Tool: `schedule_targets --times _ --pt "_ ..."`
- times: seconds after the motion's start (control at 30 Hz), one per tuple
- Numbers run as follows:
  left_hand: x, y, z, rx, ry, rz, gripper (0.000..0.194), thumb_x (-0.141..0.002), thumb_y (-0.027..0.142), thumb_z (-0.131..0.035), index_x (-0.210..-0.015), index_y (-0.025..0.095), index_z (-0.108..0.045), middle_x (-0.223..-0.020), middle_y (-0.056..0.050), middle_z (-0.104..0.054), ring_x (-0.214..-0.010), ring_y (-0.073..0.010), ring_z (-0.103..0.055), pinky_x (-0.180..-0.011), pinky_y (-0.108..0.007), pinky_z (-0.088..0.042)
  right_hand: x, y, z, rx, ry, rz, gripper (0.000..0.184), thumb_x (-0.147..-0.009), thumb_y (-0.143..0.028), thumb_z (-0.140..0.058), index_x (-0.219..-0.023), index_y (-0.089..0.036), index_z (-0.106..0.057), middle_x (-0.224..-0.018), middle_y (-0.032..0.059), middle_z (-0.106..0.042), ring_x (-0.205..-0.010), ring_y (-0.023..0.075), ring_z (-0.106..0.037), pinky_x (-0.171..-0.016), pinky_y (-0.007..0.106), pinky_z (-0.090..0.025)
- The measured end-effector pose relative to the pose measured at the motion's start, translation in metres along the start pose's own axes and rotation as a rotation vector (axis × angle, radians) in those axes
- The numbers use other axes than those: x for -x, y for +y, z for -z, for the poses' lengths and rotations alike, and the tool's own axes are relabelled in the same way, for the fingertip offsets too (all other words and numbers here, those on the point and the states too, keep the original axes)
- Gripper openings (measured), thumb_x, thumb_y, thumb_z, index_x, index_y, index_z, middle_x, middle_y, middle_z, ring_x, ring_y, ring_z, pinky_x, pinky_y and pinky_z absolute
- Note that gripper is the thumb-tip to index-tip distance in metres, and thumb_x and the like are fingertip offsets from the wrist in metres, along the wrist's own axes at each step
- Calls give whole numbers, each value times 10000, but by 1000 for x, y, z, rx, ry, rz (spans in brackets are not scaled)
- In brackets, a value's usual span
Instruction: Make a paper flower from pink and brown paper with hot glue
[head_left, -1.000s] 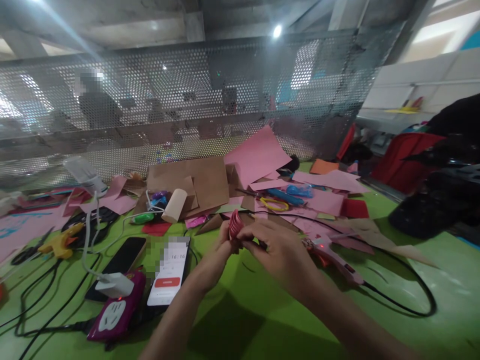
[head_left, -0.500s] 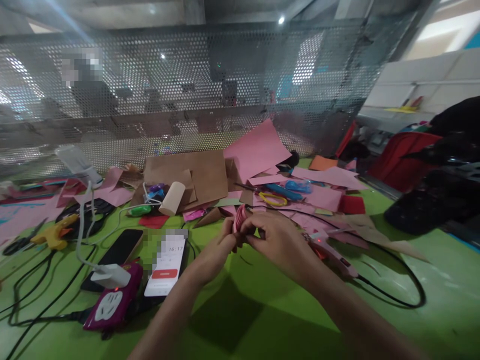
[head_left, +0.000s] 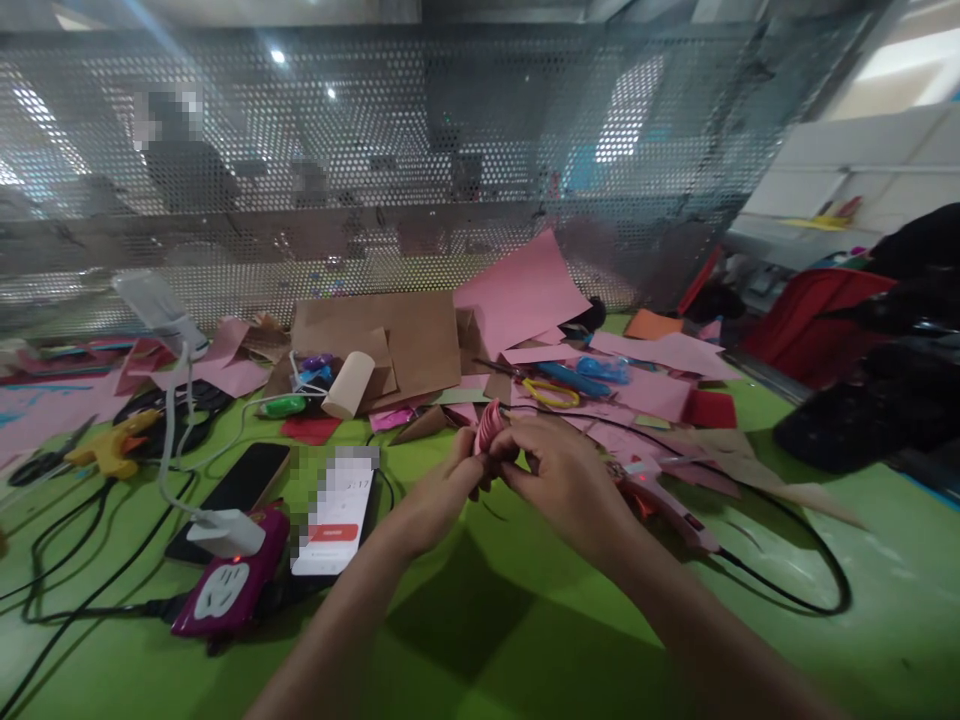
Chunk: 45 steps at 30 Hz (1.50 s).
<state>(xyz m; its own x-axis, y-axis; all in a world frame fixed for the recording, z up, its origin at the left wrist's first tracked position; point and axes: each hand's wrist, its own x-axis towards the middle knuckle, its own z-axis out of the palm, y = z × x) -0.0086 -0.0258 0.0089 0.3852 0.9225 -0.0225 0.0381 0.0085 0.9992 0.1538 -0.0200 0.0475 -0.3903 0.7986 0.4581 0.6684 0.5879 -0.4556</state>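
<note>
A small pink paper roll (head_left: 490, 426) with spiralling layered edges stands up between my two hands, above the green table (head_left: 465, 640). My left hand (head_left: 442, 490) pinches its left and lower side with closed fingers. From the other side my right hand (head_left: 559, 475) grips the roll between thumb and fingers, partly hiding its base. Just right of my right hand lies a pink glue gun (head_left: 667, 508) with a small red light and a black cord. Yellow-handled scissors (head_left: 551, 392) rest on paper scraps beyond my hands.
To the left are a lit phone (head_left: 337, 510), a dark phone (head_left: 247, 480), a purple power strip (head_left: 236, 585) with a white plug, and a yellow glue gun (head_left: 112, 445). Pink paper (head_left: 525, 290) and brown cardboard (head_left: 420, 345) lean near a perforated metal screen (head_left: 360, 180).
The layers of the pink paper roll now fan into a more pointed, twisted shape, turned slightly between my fingers. Both hands keep hold; the whole view has shifted slightly.
</note>
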Motion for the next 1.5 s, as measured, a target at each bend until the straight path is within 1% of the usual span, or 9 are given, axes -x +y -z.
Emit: schedule_targets --times 0.17,0.43,0.57,0.73,0.97,1.17,1.3,1.4,1.5 --pt "1 3 0 26 -1 -50 145 -948 347 -380 -975 215 -433 -785 23 -445 -701 -142 -412 -668 -286 -338 3 -1 -1 -59 29 -11 131 -779 -70 -685 -741 -192 -662 -767 12 -683 -726 170 -610 -659 266 -411" --pt "6 16 -2 18 30 -46 310 -943 524 -405 -985 219 -445 -813 28 -399 -713 -137 -404 -678 -277 -346 5 -5 3 -188 -29 -56 78 -812 -122 -659 -785 -196 -665 -814 19 -684 -753 175 -602 -667 272 -426" --pt "5 15 -3 16 65 -87 255 -942 464 -442 -990 215 -473 -856 16 -431 -745 -140 -412 -696 -272 -341 7 -6 1 -194 -45 -82 78 -849 -183 -619 -781 -192 -654 -797 23 -667 -725 175 -589 -638 270 -432" --pt "3 10 -3 37 85 -104 154 -928 335 -460 -1012 212 -497 -929 -8 -509 -815 -161 -461 -756 -279 -354 9 -3 -2 -136 -7 -54 107 -850 -171 -615 -754 -196 -654 -795 26 -657 -740 180 -598 -639 266 -436" --pt "4 14 -6 65 88 -107 270 -926 441 -507 -1074 216 -526 -951 -14 -532 -811 -156 -466 -752 -271 -356 10 0 -1 -80 -7 23 89 -861 -127 -616 -810 -188 -655 -828 38 -659 -794 192 -599 -689 278 -443" --pt "2 9 -4 26 122 -72 229 -939 429 -462 -988 219 -539 -812 21 -472 -714 -137 -412 -695 -261 -343 11 -2 -3 -131 15 25 132 -841 -109 -622 -745 -196 -648 -782 18 -650 -754 180 -603 -675 277 -454" --pt "1 4 -4 36 140 -102 226 -935 426 -462 -979 216 -533 -827 19 -483 -730 -139 -424 -703 -259 -353 12 -5 -4 -138 42 49 101 -806 -113 -679 -766 -201 -649 -802 23 -661 -773 188 -614 -688 280 -460" --pt "1 3 -5 36 154 -86 221 -937 428 -465 -947 214 -520 -833 20 -489 -741 -135 -435 -725 -257 -365 13 -5 -5 -84 55 67 105 -799 -115 -687 -759 -200 -638 -794 25 -653 -769 193 -609 -681 284 -454" --pt "1 3 -5 42 154 -74 223 -939 434 -461 -934 216 -508 -803 27 -460 -709 -125 -410 -690 -247 -360 13 -4 -7 -46 60 84 128 -793 -94 -688 -751 -196 -623 -788 23 -643 -761 190 -602 -672 281 -442"
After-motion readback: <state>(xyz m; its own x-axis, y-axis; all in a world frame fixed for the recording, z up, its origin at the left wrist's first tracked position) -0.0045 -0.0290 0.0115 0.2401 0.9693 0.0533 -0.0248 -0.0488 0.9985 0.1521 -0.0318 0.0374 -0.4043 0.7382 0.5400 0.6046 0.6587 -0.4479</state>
